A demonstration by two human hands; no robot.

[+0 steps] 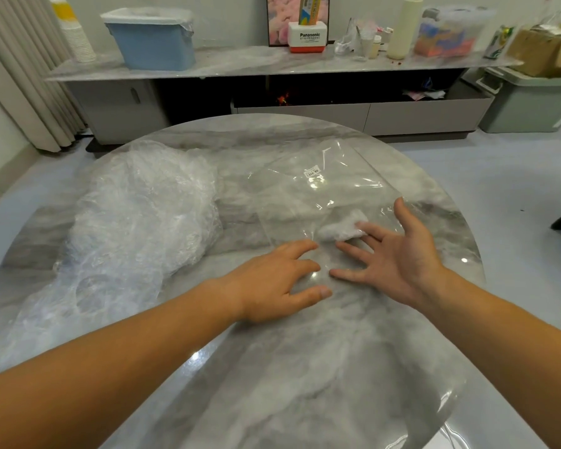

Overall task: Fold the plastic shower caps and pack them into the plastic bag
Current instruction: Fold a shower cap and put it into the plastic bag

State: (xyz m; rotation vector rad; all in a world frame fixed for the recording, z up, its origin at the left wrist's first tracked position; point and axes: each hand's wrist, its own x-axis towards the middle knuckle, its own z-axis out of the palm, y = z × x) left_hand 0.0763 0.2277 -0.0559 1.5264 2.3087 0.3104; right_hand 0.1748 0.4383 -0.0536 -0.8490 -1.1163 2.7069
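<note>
A heap of crinkled, translucent white plastic shower caps (pixel 136 215) fills the left of the round, glossy grey marble table (pixel 305 367). To the right lies a flat, clear, shiny plastic bag (pixel 321 189) with a small white label (pixel 312 172). A small folded white cap (pixel 340 228) sits at its near part. The left hand (pixel 272 283) rests palm down on the bag, fingers apart. The right hand (pixel 399 254) is spread, fingers touching the folded cap.

One bag (pixel 321 189), one folded cap (pixel 340 226), one heap (pixel 136 215).
</note>
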